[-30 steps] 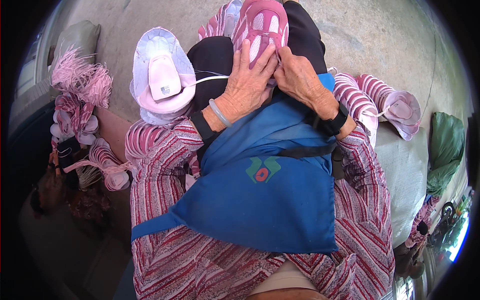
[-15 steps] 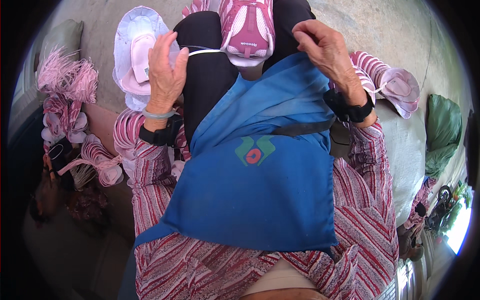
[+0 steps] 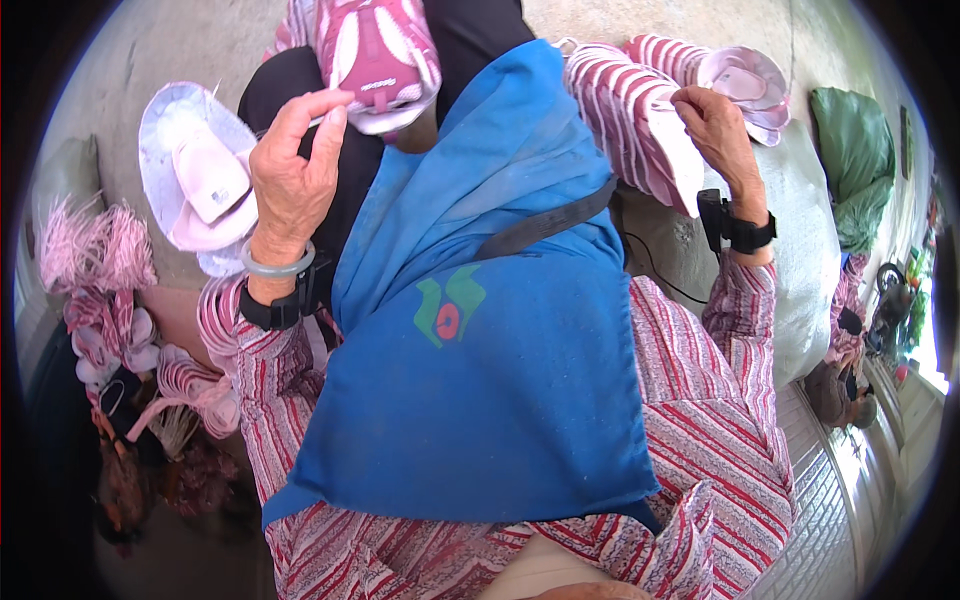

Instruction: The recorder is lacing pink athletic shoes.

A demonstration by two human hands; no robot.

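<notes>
A maroon-and-white sneaker (image 3: 375, 60) rests between my knees, its heel toward me. My left hand (image 3: 297, 165) is raised just beside the heel, thumb and forefinger pinched together. A bit of something whitish shows between them, too small to name. My right hand (image 3: 725, 140) reaches out to the right, its fingers curled at the near edge of a pink-and-white shoe upper (image 3: 665, 140). That upper is the nearest of a row of nested striped uppers (image 3: 610, 95). How far the fingertips wrap round it is partly hidden.
At left lies a pale shoe upper (image 3: 200, 165) with its tongue showing. Pink lace bundles (image 3: 95, 245) and more uppers (image 3: 195, 385) sit farther left. A white sack (image 3: 800, 240) and a green sack (image 3: 855, 150) stand at right. A blue apron (image 3: 480, 400) covers my lap.
My right hand has moved from above my right knee out to the row of uppers. My left hand's thumb and forefinger have come together. The head view has swung to the right.
</notes>
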